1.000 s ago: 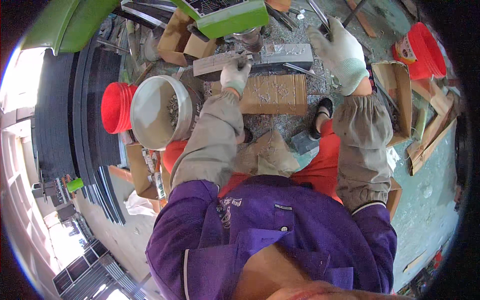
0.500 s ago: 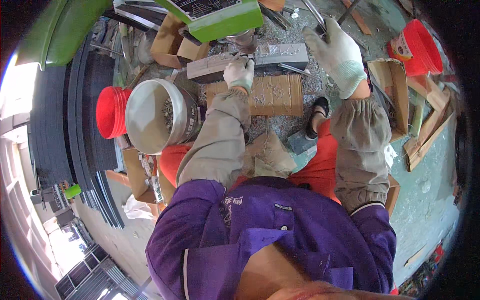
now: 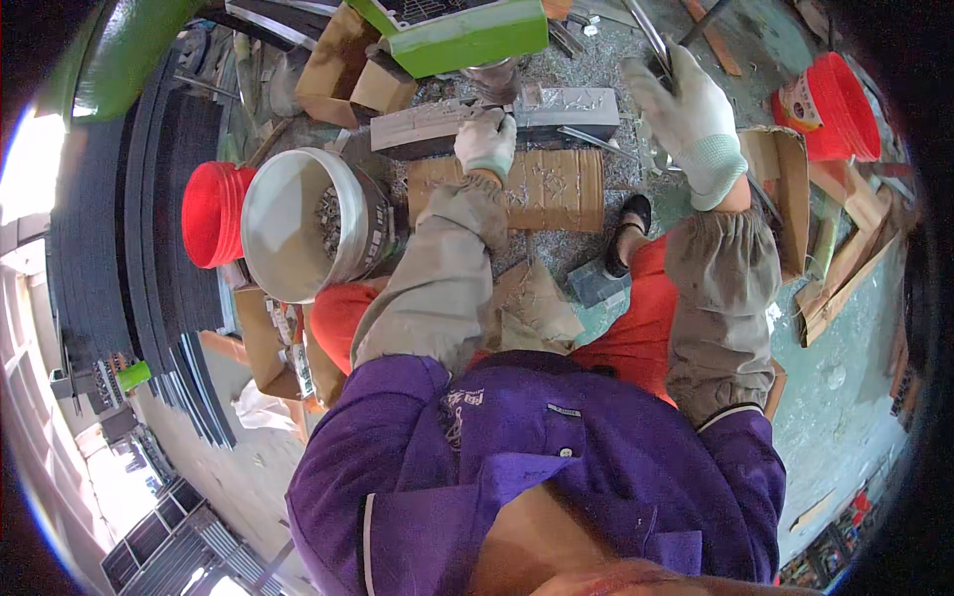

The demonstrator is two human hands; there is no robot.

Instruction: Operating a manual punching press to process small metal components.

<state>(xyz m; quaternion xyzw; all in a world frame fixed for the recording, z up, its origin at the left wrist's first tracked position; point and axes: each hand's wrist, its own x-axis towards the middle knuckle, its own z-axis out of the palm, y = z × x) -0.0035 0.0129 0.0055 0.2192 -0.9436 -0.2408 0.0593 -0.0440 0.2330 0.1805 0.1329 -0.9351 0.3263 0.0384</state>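
A green drill press (image 3: 467,40) stands at the top, its dark chuck (image 3: 492,81) just above a long grey metal block (image 3: 571,104) strewn with shavings. My left hand (image 3: 486,141), in a white glove, is closed at the block's front edge, just below the chuck; what its fingers pinch is hidden. My right hand (image 3: 696,124), also gloved, is around a shiny metal lever (image 3: 648,35), which runs between thumb and fingers. A thin metal rod (image 3: 596,144) lies slanting at the block's right front. A shaving-covered cardboard piece (image 3: 556,189) lies nearer me.
A white bucket (image 3: 260,223) holding small metal pieces and a red bucket (image 3: 204,214) stand left. At right are another red bucket (image 3: 835,104) and a cardboard box (image 3: 790,199). Dark bar stock (image 3: 94,238) is stacked far left. Metal shavings cover the floor around the block.
My right hand and the lever have shifted a little right and down in view. My left hand stays at the block beneath the chuck. The whole view has shifted slightly.
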